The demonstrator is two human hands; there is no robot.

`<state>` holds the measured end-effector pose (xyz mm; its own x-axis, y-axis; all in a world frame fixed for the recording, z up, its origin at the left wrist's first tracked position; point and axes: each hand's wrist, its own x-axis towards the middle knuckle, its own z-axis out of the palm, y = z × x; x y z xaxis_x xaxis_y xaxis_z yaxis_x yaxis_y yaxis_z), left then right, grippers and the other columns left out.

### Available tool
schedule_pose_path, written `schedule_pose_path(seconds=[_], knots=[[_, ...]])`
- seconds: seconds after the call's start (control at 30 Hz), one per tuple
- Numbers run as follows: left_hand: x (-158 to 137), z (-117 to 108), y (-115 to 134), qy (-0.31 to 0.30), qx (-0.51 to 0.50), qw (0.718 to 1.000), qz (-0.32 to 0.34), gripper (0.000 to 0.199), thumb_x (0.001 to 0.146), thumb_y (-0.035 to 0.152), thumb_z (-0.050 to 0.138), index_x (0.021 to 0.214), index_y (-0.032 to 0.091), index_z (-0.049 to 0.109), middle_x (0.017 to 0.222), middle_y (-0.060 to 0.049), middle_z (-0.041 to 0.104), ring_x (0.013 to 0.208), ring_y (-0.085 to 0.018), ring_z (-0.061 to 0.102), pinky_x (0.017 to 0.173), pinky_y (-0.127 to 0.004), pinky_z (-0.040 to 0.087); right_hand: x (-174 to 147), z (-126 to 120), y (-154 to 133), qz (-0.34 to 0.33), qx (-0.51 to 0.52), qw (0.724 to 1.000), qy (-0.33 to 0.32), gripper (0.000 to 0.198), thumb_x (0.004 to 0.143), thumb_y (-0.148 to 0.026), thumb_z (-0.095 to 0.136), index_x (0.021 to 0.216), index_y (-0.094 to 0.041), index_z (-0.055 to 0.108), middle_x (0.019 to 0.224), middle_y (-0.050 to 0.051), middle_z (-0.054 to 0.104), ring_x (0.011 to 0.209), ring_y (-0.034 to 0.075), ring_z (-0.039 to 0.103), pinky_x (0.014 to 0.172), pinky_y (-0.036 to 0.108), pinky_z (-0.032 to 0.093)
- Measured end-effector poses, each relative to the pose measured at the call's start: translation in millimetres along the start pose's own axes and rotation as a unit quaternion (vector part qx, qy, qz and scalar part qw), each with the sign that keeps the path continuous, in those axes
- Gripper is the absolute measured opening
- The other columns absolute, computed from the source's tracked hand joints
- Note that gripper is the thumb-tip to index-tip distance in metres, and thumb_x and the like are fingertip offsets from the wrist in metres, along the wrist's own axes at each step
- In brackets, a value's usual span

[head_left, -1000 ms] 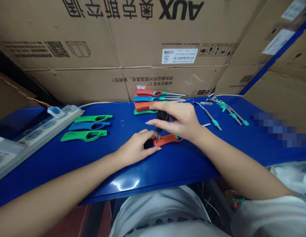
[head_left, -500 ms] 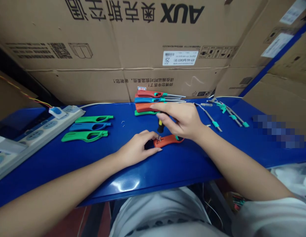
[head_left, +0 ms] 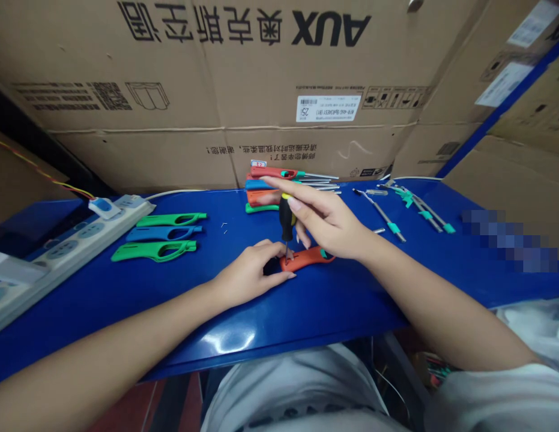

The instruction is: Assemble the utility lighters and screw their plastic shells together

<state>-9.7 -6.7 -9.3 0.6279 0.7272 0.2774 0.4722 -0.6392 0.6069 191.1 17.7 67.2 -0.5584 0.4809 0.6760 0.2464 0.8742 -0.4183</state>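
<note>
An orange lighter body (head_left: 310, 258) lies on the blue table, with a teal part at its right end. Closed on its left end is my left hand (head_left: 245, 271), thumb at the near side and fingers at the far side. A screwdriver (head_left: 286, 223) with a black and yellow handle stands nearly upright, its tip down at the lighter body's left end. My right hand (head_left: 335, 221) holds the handle near its top between thumb and fingers, with the index finger stretched out to the left. The exact contact at the tip is too small to make out.
Green and blue lighter shells (head_left: 164, 233) lie at left beside a white power strip (head_left: 72, 246). Stacked lighters (head_left: 274, 173) with metal rods sit at the back against a cardboard box (head_left: 243, 90). Metal tubes with teal parts (head_left: 426, 214) lie right; small screws (head_left: 224, 228) lie left of centre.
The right hand has shifted slightly left and its fingers have straightened around the handle. More of the screwdriver shows and it stands more upright. The left hand and lighter body stay nearly in place.
</note>
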Motion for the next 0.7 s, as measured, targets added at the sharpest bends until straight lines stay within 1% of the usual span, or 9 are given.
schedule_pose_path(seconds=[0.07,0.13,0.2,0.27,0.33,0.4,0.5,0.6,0.7], knots=[[0.3,-0.4,0.4,0.003,-0.002,1.0,0.004,0.025,0.088,0.033,0.073,0.108,0.021,0.064,0.105,-0.003,0.072,0.098,-0.02,0.067,0.09,-0.034,0.052,1.0,0.6,0.2,-0.006,0.015,1.0,0.005,0.033,0.104,-0.025,0.042,0.128,-0.018,0.064,0.107,0.004,0.076,0.086,0.011,0.071,0.079,0.023,0.056],[0.6,-1.2,1.6,0.008,-0.002,1.0,0.008,0.025,0.088,0.032,0.073,0.108,0.02,0.064,0.104,-0.003,0.072,0.097,-0.02,0.067,0.089,-0.032,0.052,0.4,0.4,2.2,-0.038,-0.035,0.998,0.035,0.025,0.1,-0.029,0.054,0.114,-0.017,0.071,0.098,0.004,0.077,0.081,0.012,0.071,0.077,0.024,0.055],[0.9,-2.1,3.2,0.011,-0.001,1.0,0.012,0.022,0.088,0.03,0.073,0.106,0.019,0.064,0.102,-0.002,0.072,0.096,-0.019,0.067,0.088,-0.031,0.052,-1.0,-0.7,3.7,-0.069,-0.101,0.991,0.058,0.023,0.096,-0.033,0.061,0.106,-0.019,0.074,0.096,0.005,0.078,0.084,0.015,0.071,0.08,0.026,0.055],[1.1,-2.7,4.7,0.012,0.003,1.0,0.015,0.019,0.089,0.028,0.072,0.103,0.019,0.064,0.101,-0.002,0.072,0.094,-0.019,0.067,0.086,-0.03,0.052,-1.9,-2.2,3.3,-0.069,-0.114,0.99,0.041,0.026,0.097,-0.033,0.058,0.113,-0.019,0.073,0.103,0.006,0.077,0.092,0.016,0.071,0.085,0.027,0.054],[1.1,-2.7,5.9,0.01,0.013,1.0,0.011,0.017,0.088,0.028,0.072,0.101,0.02,0.065,0.098,-0.001,0.072,0.091,-0.019,0.067,0.083,-0.03,0.052,-1.5,-3.3,1.1,-0.047,-0.05,0.998,0.002,0.033,0.101,-0.026,0.048,0.127,-0.019,0.066,0.113,0.006,0.075,0.097,0.015,0.07,0.088,0.027,0.053],[1.0,-2.0,6.9,0.012,0.018,1.0,0.004,0.016,0.088,0.027,0.072,0.1,0.02,0.065,0.096,0.0,0.072,0.089,-0.019,0.067,0.082,-0.03,0.052,0.1,-3.9,-1.1,-0.018,0.043,0.998,-0.04,0.038,0.102,-0.021,0.043,0.136,-0.017,0.059,0.117,0.007,0.073,0.094,0.012,0.069,0.083,0.024,0.055],[0.8,-0.4,8.5,0.018,0.015,1.0,-0.008,0.014,0.088,0.026,0.072,0.098,0.02,0.065,0.096,0.0,0.072,0.09,-0.019,0.067,0.082,-0.03,0.052,2.4,-4.9,-3.3,0.009,0.092,0.994,-0.053,0.033,0.099,-0.023,0.051,0.128,-0.015,0.064,0.11,0.006,0.074,0.081,0.011,0.067,0.067,0.02,0.053],[0.4,1.0,9.1,0.017,0.015,1.0,-0.021,0.014,0.088,0.027,0.071,0.1,0.02,0.066,0.099,-0.002,0.072,0.093,-0.02,0.068,0.083,-0.032,0.053,2.9,-6.5,-6.9,0.007,0.017,1.0,-0.019,0.025,0.094,-0.026,0.061,0.115,-0.018,0.071,0.101,0.003,0.075,0.072,0.01,0.065,0.066,0.022,0.051],[-0.1,2.3,8.5,0.023,0.019,0.999,-0.027,0.015,0.088,0.027,0.07,0.102,0.021,0.066,0.102,-0.002,0.072,0.094,-0.021,0.069,0.085,-0.034,0.054,1.5,-7.2,-13.5,-0.013,-0.073,0.997,0.003,0.023,0.092,-0.026,0.065,0.112,-0.019,0.072,0.096,0.003,0.076,0.081,0.015,0.069,0.075,0.025,0.051]])
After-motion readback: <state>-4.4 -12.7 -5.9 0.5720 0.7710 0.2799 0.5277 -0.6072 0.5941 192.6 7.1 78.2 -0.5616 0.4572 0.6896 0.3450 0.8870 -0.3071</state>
